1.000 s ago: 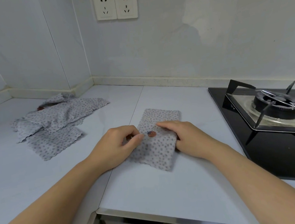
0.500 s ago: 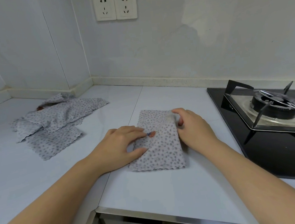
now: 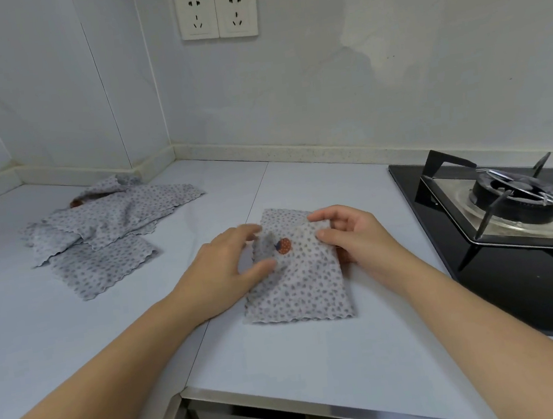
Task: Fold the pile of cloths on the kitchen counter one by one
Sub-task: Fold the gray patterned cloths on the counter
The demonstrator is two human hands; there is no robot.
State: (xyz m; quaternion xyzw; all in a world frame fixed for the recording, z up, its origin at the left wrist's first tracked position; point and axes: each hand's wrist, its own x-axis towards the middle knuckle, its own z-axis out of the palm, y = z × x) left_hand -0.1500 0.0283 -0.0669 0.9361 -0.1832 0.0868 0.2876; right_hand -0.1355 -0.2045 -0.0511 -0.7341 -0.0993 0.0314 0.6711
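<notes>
A grey dotted cloth (image 3: 297,286) with a small orange strawberry patch lies folded into a long strip on the white counter (image 3: 285,356). My right hand (image 3: 354,235) pinches its right edge near the far end between thumb and fingers, and that part is lifted a little. My left hand (image 3: 230,266) rests on the strip's left edge with fingers nearly straight, slightly blurred. At the far left, a loose pile of matching grey cloths (image 3: 104,222) lies spread out and unfolded.
A black gas hob (image 3: 510,217) with a metal burner grate takes up the counter's right side. A double wall socket (image 3: 216,11) sits on the back wall. The counter's steel front edge (image 3: 325,407) runs close below my forearms.
My right hand went from lying along the strip's right side to pinching and lifting its far right part. The strip has turned straighter toward me. My left hand has slid slightly away from me.
</notes>
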